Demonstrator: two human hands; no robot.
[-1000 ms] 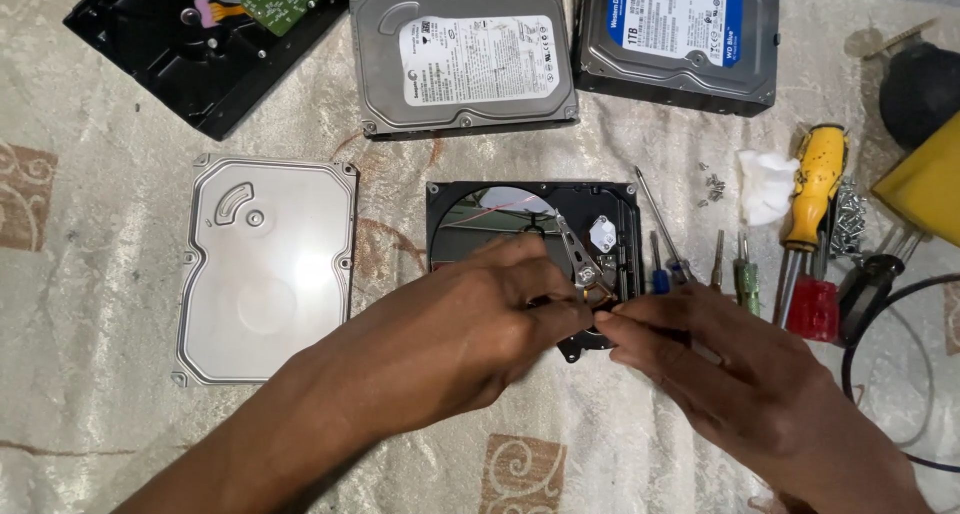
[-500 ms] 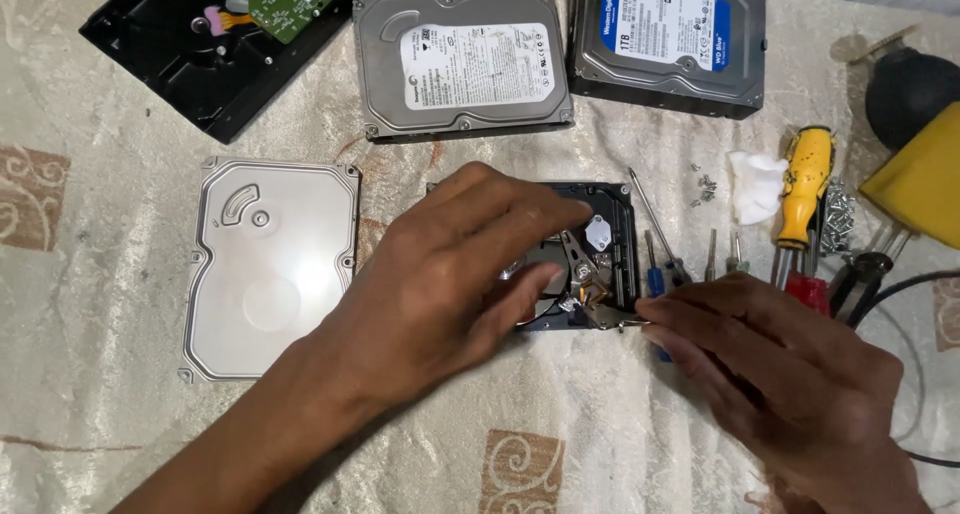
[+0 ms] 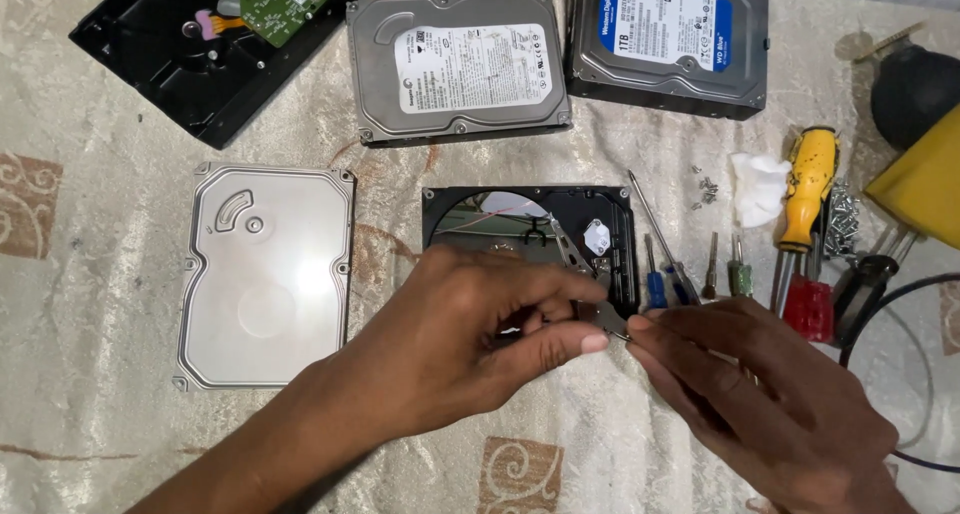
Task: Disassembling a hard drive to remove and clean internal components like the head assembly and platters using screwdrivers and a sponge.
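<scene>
Silver lid [image 3: 265,274] beside opened drive [image 3: 530,224], screwdrivers [image 3: 800,214] right, hands [image 3: 450,349] over it.

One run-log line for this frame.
left hand: pinching small metal part | right hand: touching same part | opened hard drive underneath | cover plate aside

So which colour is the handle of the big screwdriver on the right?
Yellow handle with black trim, clearest in the head view.

Opened black hard drive [image 3: 600,224], shiny platter exposed, flat on cloth.
</scene>
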